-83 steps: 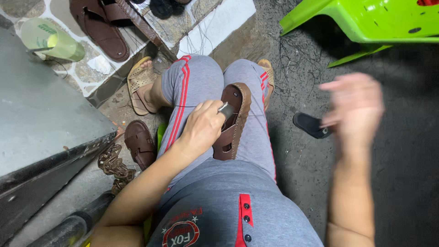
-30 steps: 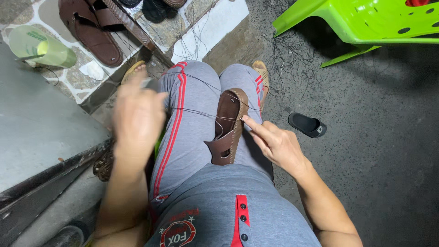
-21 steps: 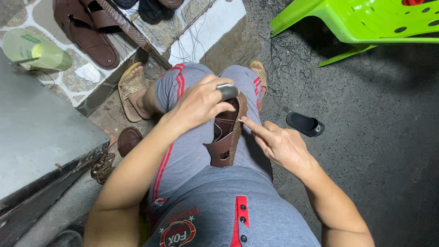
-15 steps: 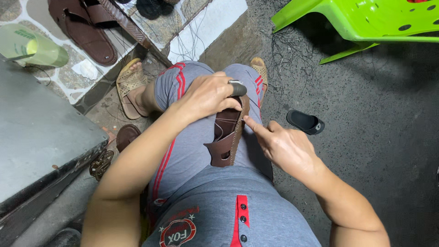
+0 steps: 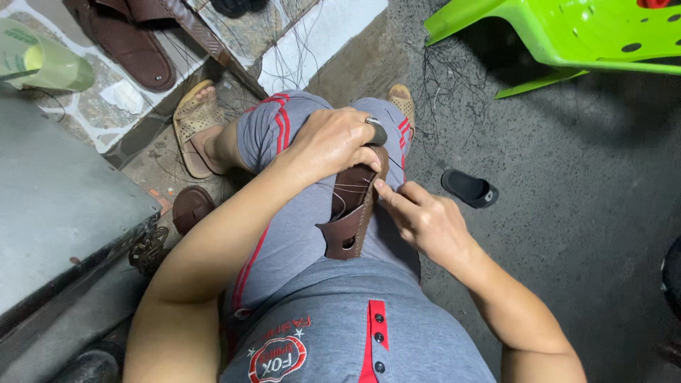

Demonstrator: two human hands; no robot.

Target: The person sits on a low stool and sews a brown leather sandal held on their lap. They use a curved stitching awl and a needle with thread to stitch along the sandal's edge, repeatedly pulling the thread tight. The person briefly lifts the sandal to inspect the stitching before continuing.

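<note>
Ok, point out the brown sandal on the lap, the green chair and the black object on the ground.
sandal [image 5: 352, 220], head view, on its brown strap.
chair [image 5: 567, 32], head view, on the green seat.
black object [image 5: 468, 188], head view, on its middle.

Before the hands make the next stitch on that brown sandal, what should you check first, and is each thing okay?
1. Brown sandal steady on the lap, wedged between the thighs: ok.
2. Left hand gripping the sandal's top end, a dark-handled tool tucked in its fingers: ok.
3. Right hand with a fingertip pressed on the sandal's edge: ok.
4. Thread free of snags: thin strands cross the strap, but whether they are tangled: cannot tell.
5. Tool tip clear of the right hand's fingers: tip hidden, cannot tell.
6. Ground by the feet tidy: loose threads lie scattered there: not ok.
</note>
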